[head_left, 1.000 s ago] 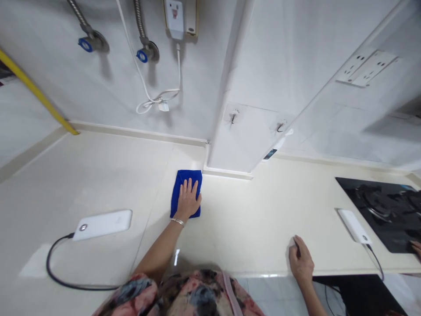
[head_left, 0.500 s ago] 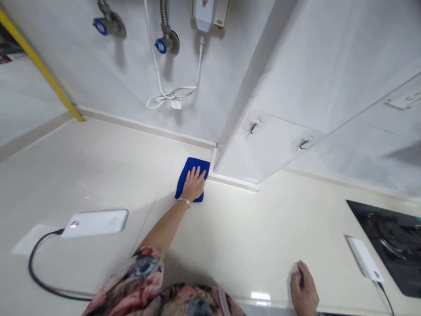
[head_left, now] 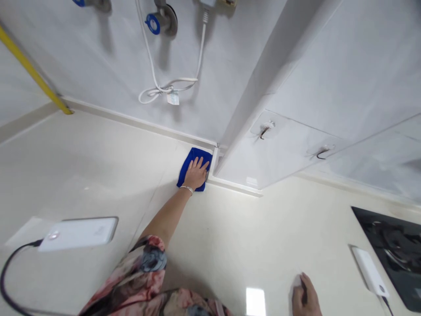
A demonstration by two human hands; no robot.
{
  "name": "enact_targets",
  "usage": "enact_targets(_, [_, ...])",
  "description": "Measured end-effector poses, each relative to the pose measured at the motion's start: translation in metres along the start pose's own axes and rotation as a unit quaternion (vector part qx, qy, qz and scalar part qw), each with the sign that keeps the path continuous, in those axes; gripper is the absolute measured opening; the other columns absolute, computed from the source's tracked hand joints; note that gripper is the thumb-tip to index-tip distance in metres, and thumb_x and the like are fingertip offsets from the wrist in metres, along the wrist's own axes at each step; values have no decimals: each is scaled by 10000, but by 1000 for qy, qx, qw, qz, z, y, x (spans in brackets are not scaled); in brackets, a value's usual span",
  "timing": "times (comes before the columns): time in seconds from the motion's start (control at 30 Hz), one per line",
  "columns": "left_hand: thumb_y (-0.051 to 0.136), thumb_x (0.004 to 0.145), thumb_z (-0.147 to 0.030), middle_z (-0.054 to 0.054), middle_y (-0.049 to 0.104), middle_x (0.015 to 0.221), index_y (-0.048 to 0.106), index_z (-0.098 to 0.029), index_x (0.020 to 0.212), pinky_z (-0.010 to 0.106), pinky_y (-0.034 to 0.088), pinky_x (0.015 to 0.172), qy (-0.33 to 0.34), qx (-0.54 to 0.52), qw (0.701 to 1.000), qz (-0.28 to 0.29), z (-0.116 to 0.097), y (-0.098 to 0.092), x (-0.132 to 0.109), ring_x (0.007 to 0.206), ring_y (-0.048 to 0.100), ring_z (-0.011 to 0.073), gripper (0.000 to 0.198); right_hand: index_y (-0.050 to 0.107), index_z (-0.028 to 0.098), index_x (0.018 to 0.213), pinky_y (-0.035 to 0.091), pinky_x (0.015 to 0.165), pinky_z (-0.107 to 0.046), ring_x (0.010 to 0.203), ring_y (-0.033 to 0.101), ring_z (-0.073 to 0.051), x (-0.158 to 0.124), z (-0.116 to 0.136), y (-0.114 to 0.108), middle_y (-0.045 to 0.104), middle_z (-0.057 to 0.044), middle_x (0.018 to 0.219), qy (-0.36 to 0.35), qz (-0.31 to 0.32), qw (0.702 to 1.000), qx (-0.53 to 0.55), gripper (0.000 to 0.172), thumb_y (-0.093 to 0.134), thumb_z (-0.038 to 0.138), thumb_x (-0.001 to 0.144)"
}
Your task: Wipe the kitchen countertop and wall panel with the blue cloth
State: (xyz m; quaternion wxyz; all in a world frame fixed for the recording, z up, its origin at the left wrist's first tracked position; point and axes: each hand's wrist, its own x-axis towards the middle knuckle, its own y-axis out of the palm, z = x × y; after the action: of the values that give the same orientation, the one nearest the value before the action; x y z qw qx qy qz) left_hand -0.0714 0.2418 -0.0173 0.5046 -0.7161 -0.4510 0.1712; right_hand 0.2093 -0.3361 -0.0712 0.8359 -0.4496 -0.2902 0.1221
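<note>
The blue cloth [head_left: 191, 159] lies flat on the cream countertop [head_left: 250, 237], pushed into the corner where the back wall's low upstand meets the foot of a white pillar [head_left: 259, 87]. Its far edge is close against that upstand. The left hand [head_left: 196, 175] lies spread on top of it, palm down and fingers straight and slightly fanned toward the corner. It presses on the cloth rather than gripping it, and a thin bracelet [head_left: 187, 189] circles the wrist. The arm runs back to a floral sleeve [head_left: 144, 267]. The right hand [head_left: 305, 299] is well apart, at the near edge of the counter and partly cut off by the frame. Something small and pale shows at its fingertips, but how far it is closed, and whether it holds anything, cannot be told. A white power bank [head_left: 77, 231] with a black cable [head_left: 5, 281] lies left of the outstretched arm, with no marking that can be read. A second white power bank [head_left: 370, 271] lies just beside a black hob [head_left: 391, 239] at far right. On the wall above the cloth hang a looped white cord [head_left: 164, 90] with a small tag [head_left: 173, 99], too small to read, and a blue-handled valve [head_left: 154, 22]. A yellow pipe [head_left: 33, 70] slants down at far left, and two metal hooks [head_left: 265, 131] sit on the panel right of the pillar.
</note>
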Motion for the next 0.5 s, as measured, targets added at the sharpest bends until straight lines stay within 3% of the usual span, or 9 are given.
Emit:
enact_targets(0.33, [379, 1034, -295, 100, 366, 1710, 554, -218, 1573, 600, 198, 1330, -5, -16, 1000, -8, 5, 7, 41, 1615, 253, 353, 572, 664, 265, 1408, 646, 907, -606, 1167, 714, -439, 1, 15, -3, 719, -163, 1325, 14, 10, 1000, -12, 664, 443, 647, 912])
enact_targets(0.5, [399, 1030, -308, 122, 374, 1704, 571, -198, 1556, 587, 214, 1327, -10, -1, 1000, -15, 5, 8, 49, 1608, 269, 358, 564, 660, 258, 1405, 631, 943, -609, 1197, 699, -435, -1, 18, -1, 700, -161, 1363, 29, 1, 1000, -12, 676, 415, 661, 921])
